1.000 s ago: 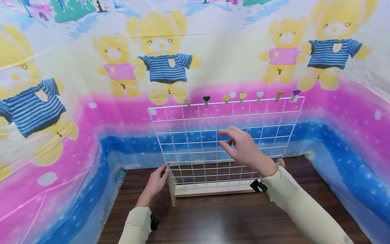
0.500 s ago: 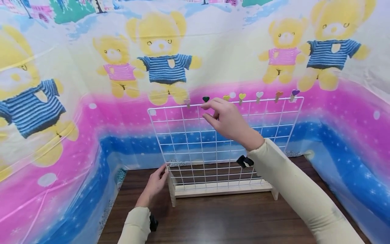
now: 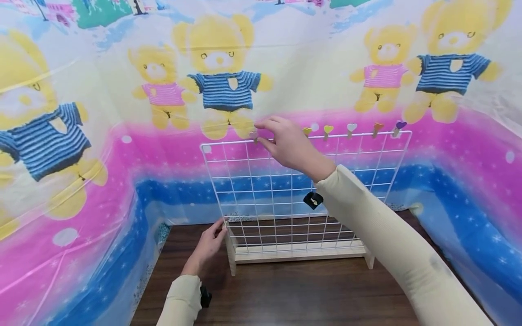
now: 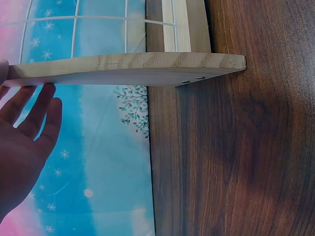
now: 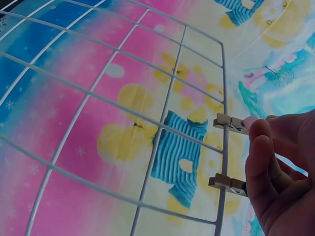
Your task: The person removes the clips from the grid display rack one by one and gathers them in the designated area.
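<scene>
A white wire grid panel [image 3: 244, 190] stands upright in a wooden base [image 3: 302, 253] on a dark wooden table [image 3: 293, 294]. Small heart-topped wooden clips sit along its top wire. My right hand [image 3: 264, 132] is up at that wire, thumb and forefinger curled round the pink heart clip [image 3: 253, 135]. In the right wrist view the pink heart clip [image 5: 230, 123] meets the fingertips [image 5: 260, 132], with a second clip [image 5: 225, 183] just below. My left hand [image 3: 209, 244] lies with straight fingers against the left wooden foot [image 4: 128, 69] of the base.
Further clips stand to the right on the top wire: yellow [image 3: 306, 131], white [image 3: 350, 128], orange [image 3: 377, 127], purple [image 3: 399, 125]. A plastic backdrop printed with teddy bears [image 3: 220, 81] closes in the table at the back and both sides.
My right hand rose from the middle of the grid to the top wire and shifted left, past the dark green clip to the pink one. The left hand stayed at the foot.
</scene>
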Demonstrator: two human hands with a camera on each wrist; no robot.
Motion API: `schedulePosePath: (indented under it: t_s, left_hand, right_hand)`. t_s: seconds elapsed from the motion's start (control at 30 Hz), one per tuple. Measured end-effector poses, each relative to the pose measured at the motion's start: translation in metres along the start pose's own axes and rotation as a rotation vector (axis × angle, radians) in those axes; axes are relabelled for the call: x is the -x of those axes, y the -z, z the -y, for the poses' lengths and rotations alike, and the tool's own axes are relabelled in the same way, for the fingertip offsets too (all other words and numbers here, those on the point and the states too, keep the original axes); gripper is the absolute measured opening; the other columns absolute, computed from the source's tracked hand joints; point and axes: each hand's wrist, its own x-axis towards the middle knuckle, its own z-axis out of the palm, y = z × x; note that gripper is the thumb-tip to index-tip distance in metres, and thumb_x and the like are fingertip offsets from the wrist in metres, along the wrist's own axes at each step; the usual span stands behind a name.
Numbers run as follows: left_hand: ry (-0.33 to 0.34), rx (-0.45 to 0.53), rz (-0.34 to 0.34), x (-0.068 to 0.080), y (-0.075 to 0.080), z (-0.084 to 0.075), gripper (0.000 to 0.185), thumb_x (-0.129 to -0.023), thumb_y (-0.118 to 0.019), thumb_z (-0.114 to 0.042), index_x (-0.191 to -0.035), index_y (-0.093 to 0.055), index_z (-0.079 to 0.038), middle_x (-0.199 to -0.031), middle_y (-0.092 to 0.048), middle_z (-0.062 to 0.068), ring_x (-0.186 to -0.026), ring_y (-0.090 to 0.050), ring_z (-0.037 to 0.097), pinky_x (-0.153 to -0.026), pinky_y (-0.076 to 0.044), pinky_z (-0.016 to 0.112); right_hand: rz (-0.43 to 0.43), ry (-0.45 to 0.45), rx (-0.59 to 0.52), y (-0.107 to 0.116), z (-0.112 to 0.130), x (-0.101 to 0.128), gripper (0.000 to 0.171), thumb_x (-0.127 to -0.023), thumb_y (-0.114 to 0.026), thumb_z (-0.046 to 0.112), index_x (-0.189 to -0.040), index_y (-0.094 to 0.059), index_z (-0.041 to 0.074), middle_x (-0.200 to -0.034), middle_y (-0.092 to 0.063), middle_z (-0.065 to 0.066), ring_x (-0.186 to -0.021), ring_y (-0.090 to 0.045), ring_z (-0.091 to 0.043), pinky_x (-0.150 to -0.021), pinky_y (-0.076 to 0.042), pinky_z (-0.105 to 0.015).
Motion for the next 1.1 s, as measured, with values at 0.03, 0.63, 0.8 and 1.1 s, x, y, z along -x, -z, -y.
schedulePosePath:
  t_s: [0.03,0.63,0.8,1.1]
  left_hand:
    - [-0.001,0.001,0.0,0.0,0.0,0.0,0.043,-0.1,-0.049,-0.016,-0.143,-0.044,-0.013,-0.127,-0.055,0.02,-0.113,-0.054,0.032,-0.088,-0.046,0.048]
    - [0.022,0.01,0.022,0.006,0.001,-0.003,0.044,-0.101,-0.047,-0.018,-0.144,-0.042,-0.015,-0.134,-0.05,0.019,-0.119,-0.05,0.033,-0.092,-0.043,0.05]
    - [0.023,0.023,0.024,0.003,0.002,-0.005,0.043,-0.101,-0.048,-0.018,-0.144,-0.043,-0.014,-0.135,-0.05,0.019,-0.12,-0.049,0.033,-0.093,-0.043,0.05]
    - [0.019,0.016,0.025,0.002,0.002,-0.005,0.043,-0.101,-0.048,-0.017,-0.144,-0.043,-0.015,-0.134,-0.05,0.019,-0.12,-0.049,0.034,-0.092,-0.043,0.05]
  right_hand:
    - [0.011,-0.011,0.0,0.0,0.001,-0.002,0.039,-0.09,-0.066,0.02,-0.126,-0.06,0.005,-0.121,-0.061,-0.008,-0.114,-0.054,-0.021,-0.097,-0.042,-0.032]
    - [0.058,-0.182,-0.153,-0.013,0.007,-0.013,0.016,-0.092,-0.064,0.015,-0.106,-0.068,0.008,-0.09,-0.062,-0.003,-0.054,-0.058,-0.011,-0.061,-0.05,-0.021]
    - [0.032,-0.206,-0.223,-0.013,0.002,-0.013,0.013,-0.092,-0.063,0.013,-0.103,-0.068,0.008,-0.089,-0.064,-0.002,-0.052,-0.058,-0.014,-0.055,-0.051,-0.024]
    - [-0.061,-0.254,-0.33,-0.01,0.002,-0.011,0.013,-0.091,-0.065,0.016,-0.099,-0.072,0.009,-0.085,-0.066,0.0,-0.05,-0.058,-0.018,-0.052,-0.051,-0.028]
